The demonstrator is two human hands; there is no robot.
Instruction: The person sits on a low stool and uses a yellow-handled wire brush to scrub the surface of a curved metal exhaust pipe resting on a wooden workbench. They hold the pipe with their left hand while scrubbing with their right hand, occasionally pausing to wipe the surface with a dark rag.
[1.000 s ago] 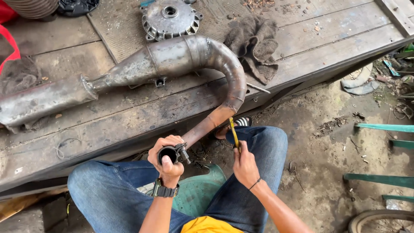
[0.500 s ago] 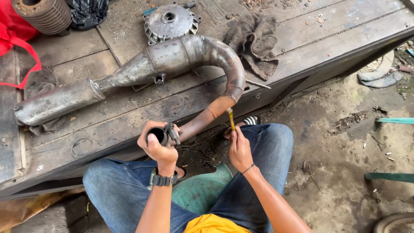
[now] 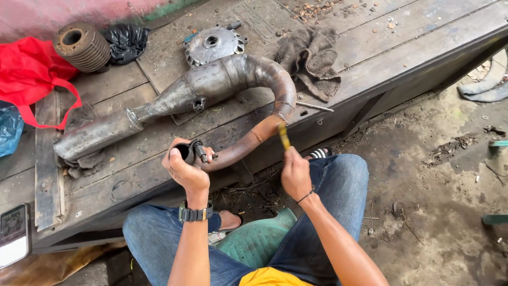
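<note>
A phone (image 3: 14, 235) lies at the far left edge of a weathered wooden platform (image 3: 402, 47), below a blue bag (image 3: 9, 128) and a red cloth bag (image 3: 33, 71). Beside the red bag stand a rusty finned cylinder (image 3: 82, 46) and a crumpled black plastic bag (image 3: 126, 41). Across the boards stretches a long, tarnished exhaust pipe (image 3: 211, 82), its thin tail toward the left, its fat chamber in the middle and its neck curling over the platform's front edge. A round metal engine cover (image 3: 212, 45) sits just behind the chamber, with a dirty grey rag (image 3: 309, 55) to its right and a thin metal rod (image 3: 315, 106) near the bend.

A seated person in blue jeans works at the pipe's rust-brown neck. The left hand (image 3: 185, 172), a black watch (image 3: 194, 214) on its wrist, has its fingers curled closed around the pipe's open mouth, where a dark clamp with a bolt (image 3: 198, 150) rings the end. The right hand (image 3: 296, 175), a thin band at the wrist, is closed in a fist around the lower end of a yellow-handled tool (image 3: 284, 135), whose blurred upper end points up against the neck just below the bend. A green plastic stool (image 3: 254, 241) shows between the knees, and a striped sandal (image 3: 319, 153) rests on the littered dirt floor (image 3: 439, 212).
</note>
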